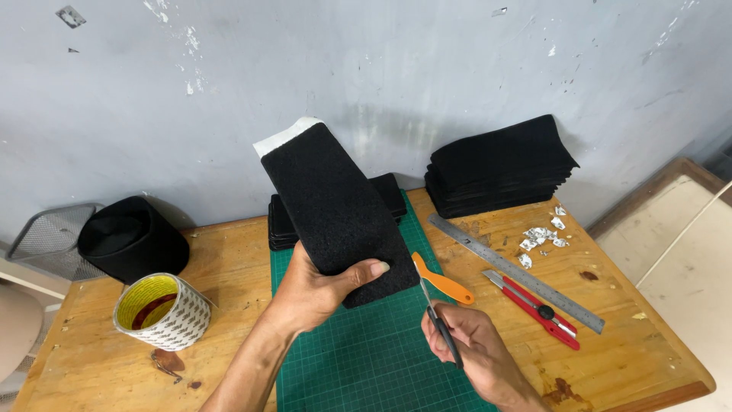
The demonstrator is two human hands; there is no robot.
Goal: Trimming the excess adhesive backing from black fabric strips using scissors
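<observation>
Head view shows me both hands over a green cutting mat on the wooden worktop. My left hand is closed around the lower end of a black felt piece and holds it up tilted, with the thumb on its front face. At the far top edge of this piece I see a white strip. My right hand is closed on thin dark scissors, whose tip points up to the lower right corner of the felt, very near it; I cannot tell if it touches. Just beyond the right hand lies an orange-handled tool, and further right a metal ruler and a red utility knife. Behind the felt stand two stacks of black pieces. Left of the left hand is a roll of tape and a black cylinder.
</observation>
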